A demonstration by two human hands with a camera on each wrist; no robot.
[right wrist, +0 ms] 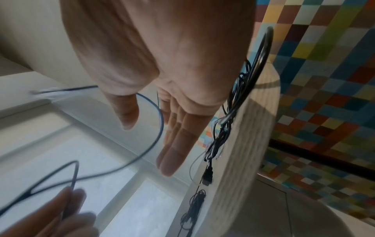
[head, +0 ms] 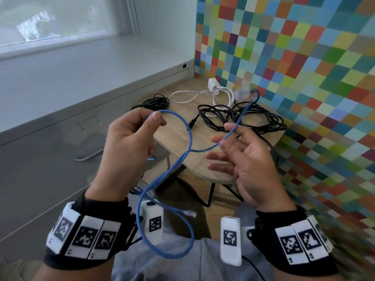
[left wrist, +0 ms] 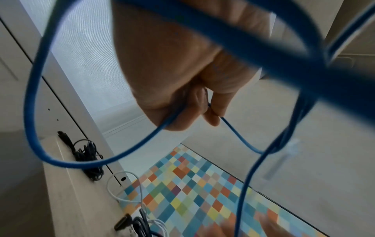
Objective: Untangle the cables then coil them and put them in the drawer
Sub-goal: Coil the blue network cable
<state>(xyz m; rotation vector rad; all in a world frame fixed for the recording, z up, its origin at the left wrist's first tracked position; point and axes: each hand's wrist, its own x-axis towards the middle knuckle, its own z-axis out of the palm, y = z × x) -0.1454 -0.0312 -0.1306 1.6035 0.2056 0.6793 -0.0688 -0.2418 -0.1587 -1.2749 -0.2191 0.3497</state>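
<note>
A blue network cable hangs in loose loops in front of me. My left hand pinches it between thumb and forefinger near the top of a loop; the left wrist view shows the left hand's pinch on the blue cable. My right hand is open with spread fingers, and the cable runs between its thumb and fingers without being gripped. In the right wrist view the right hand has straight fingers, with the blue cable passing behind them. One clear plug dangles low; the other end is blurred in the air.
A small wooden table holds a tangle of black cable, a white cable with its charger and a small black coil. A grey cabinet runs along the left. A coloured checkered wall stands on the right.
</note>
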